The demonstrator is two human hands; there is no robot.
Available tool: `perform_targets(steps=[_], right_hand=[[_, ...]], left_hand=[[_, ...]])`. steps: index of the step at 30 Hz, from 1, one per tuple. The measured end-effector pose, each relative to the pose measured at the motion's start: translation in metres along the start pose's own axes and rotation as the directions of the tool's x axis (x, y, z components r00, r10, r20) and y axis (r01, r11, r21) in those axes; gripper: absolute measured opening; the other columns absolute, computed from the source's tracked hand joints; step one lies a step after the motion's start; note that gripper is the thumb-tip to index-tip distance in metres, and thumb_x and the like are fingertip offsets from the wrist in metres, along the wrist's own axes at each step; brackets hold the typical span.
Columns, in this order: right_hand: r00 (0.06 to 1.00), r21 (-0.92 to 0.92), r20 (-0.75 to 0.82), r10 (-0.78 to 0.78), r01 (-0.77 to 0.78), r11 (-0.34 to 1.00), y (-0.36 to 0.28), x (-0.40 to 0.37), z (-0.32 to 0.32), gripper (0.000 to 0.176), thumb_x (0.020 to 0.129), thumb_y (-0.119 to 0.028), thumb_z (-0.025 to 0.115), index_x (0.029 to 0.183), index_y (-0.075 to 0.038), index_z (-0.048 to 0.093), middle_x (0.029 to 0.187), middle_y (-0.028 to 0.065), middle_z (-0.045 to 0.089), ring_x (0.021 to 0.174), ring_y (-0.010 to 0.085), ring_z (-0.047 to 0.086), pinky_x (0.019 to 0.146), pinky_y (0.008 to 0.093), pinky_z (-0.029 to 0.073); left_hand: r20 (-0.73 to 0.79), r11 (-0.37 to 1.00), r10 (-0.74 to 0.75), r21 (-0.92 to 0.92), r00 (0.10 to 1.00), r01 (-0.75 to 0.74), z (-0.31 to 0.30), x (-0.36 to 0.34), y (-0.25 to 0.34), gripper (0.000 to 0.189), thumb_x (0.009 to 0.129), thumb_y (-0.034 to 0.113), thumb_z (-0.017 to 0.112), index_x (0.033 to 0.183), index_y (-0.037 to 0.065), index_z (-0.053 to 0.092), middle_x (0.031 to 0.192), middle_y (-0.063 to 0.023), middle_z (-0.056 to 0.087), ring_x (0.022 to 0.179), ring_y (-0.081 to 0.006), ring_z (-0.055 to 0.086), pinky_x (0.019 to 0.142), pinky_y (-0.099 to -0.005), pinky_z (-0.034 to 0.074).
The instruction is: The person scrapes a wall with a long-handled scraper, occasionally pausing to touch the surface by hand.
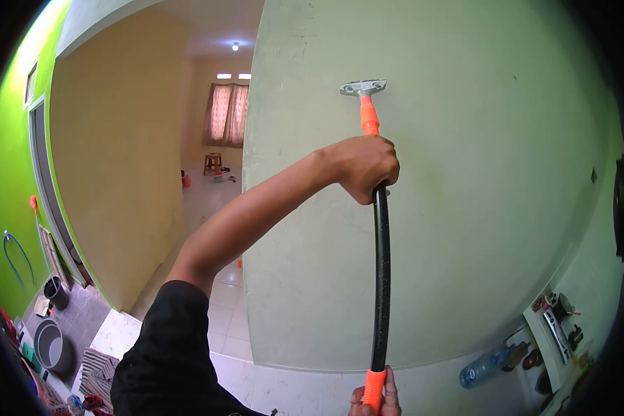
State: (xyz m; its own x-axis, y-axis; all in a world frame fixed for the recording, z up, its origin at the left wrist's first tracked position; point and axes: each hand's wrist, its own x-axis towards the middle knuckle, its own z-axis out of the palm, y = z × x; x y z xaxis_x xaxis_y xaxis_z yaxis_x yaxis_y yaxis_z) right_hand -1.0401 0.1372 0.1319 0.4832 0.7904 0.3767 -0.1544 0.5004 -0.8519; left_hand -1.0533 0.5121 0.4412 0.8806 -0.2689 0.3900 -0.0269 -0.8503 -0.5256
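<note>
A long-handled scraper (382, 277) stands nearly upright in front of the pale green wall (478, 208). Its flat metal head (362, 87) is at the top and appears to be against the wall. Below the head comes an orange neck, then a black shaft, then an orange grip at the bottom. My left hand (367, 166) is wrapped round the shaft just under the orange neck. Low in view, my right hand (378, 401) holds the orange end grip, partly cut off by the frame edge.
Left of the wall's edge, a passage leads to a room with a curtained window (227, 114) and a wooden stool (213, 163). A grey basin (51, 344) and black bucket (57, 293) sit lower left. At lower right are a blue water jug (494, 365) and a stove (556, 335).
</note>
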Motion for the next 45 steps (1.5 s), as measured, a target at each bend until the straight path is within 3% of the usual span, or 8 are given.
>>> perform_targets(steps=[4,13,16,21,27,34,36,45], right_hand=[[1.000,-0.051,-0.017,-0.006,0.005,0.999,-0.010,0.021,0.019,0.080,0.102,-0.026,0.064,0.166,-0.002,0.021,0.081,0.0011,0.052,0.054,0.0022,0.035,0.049,0.0183,0.031],[0.997,-0.055,0.029,-0.074,0.076,0.996,-0.027,0.066,-0.028,0.068,0.105,-0.016,0.057,0.162,0.004,0.027,0.069,-0.0040,0.041,0.053,0.0030,0.032,0.047,0.0211,0.028],[0.999,-0.077,0.012,-0.035,0.036,0.996,-0.034,0.076,-0.032,0.066,0.105,-0.015,0.056,0.162,0.004,0.029,0.068,-0.0048,0.041,0.052,0.0030,0.032,0.047,0.0213,0.028],[0.971,-0.221,0.132,-0.199,0.224,0.949,-0.004,0.101,-0.061,0.063,0.104,-0.013,0.056,0.160,0.004,0.033,0.067,-0.0053,0.041,0.052,0.0032,0.031,0.047,0.0213,0.028],[0.966,-0.299,0.116,-0.229,0.254,0.920,-0.021,0.115,-0.028,0.061,0.104,-0.013,0.055,0.159,0.005,0.036,0.066,-0.0053,0.043,0.052,0.0036,0.032,0.047,0.0212,0.028],[0.991,-0.188,0.047,-0.122,0.128,0.974,-0.053,0.127,0.002,0.064,0.103,-0.015,0.061,0.158,0.004,0.035,0.063,-0.0011,0.045,0.046,0.0039,0.033,0.041,0.0240,0.031],[0.996,-0.160,0.017,-0.089,0.090,0.983,-0.062,0.132,0.005,0.068,0.102,-0.016,0.062,0.160,0.004,0.031,0.060,-0.0008,0.042,0.044,0.0038,0.030,0.040,0.0242,0.029],[0.980,-0.193,0.084,-0.182,0.196,0.961,-0.086,0.141,0.017,0.061,0.106,-0.010,0.052,0.161,0.006,0.030,0.067,-0.0064,0.039,0.053,0.0025,0.032,0.047,0.0202,0.028]], left_hand=[[-0.011,0.998,-0.039,0.042,0.999,0.040,-0.013,-0.003,-0.021,0.037,0.072,0.018,0.080,0.053,0.008,0.049,0.059,-0.0039,0.054,0.067,-0.0293,0.054,0.062,-0.0436,0.045],[-0.049,0.984,-0.110,0.135,0.993,0.116,-0.009,0.023,-0.028,0.039,0.069,0.019,0.080,0.053,0.008,0.047,0.056,-0.0043,0.052,0.063,-0.0289,0.051,0.060,-0.0439,0.043],[-0.074,0.985,-0.109,0.128,0.991,0.117,-0.004,0.027,-0.037,0.037,0.069,0.018,0.078,0.053,0.008,0.047,0.057,-0.0048,0.052,0.063,-0.0294,0.051,0.060,-0.0443,0.043],[-0.078,0.979,-0.141,0.139,0.987,0.151,0.001,0.028,-0.047,0.033,0.067,0.016,0.077,0.054,0.007,0.048,0.058,-0.0057,0.054,0.064,-0.0309,0.052,0.060,-0.0451,0.044],[-0.211,0.985,-0.045,0.152,0.976,0.078,-0.006,0.025,-0.075,0.033,0.064,0.014,0.077,0.054,0.007,0.046,0.058,-0.0058,0.053,0.062,-0.0318,0.053,0.063,-0.0424,0.044],[-0.370,0.986,0.072,0.164,0.926,-0.011,-0.024,0.032,-0.098,0.033,0.059,0.016,0.076,0.053,0.009,0.045,0.058,-0.0065,0.052,0.060,-0.0316,0.052,0.061,-0.0440,0.043],[-0.278,0.982,-0.026,0.174,0.960,0.077,-0.036,0.036,-0.102,0.033,0.059,0.016,0.076,0.053,0.009,0.044,0.058,-0.0065,0.052,0.060,-0.0314,0.052,0.059,-0.0438,0.042],[-0.381,0.990,0.012,0.133,0.925,0.042,-0.050,0.049,-0.124,0.015,0.051,0.009,0.067,0.052,0.007,0.053,0.055,-0.0103,0.055,0.053,-0.0326,0.054,0.051,-0.0438,0.038]])
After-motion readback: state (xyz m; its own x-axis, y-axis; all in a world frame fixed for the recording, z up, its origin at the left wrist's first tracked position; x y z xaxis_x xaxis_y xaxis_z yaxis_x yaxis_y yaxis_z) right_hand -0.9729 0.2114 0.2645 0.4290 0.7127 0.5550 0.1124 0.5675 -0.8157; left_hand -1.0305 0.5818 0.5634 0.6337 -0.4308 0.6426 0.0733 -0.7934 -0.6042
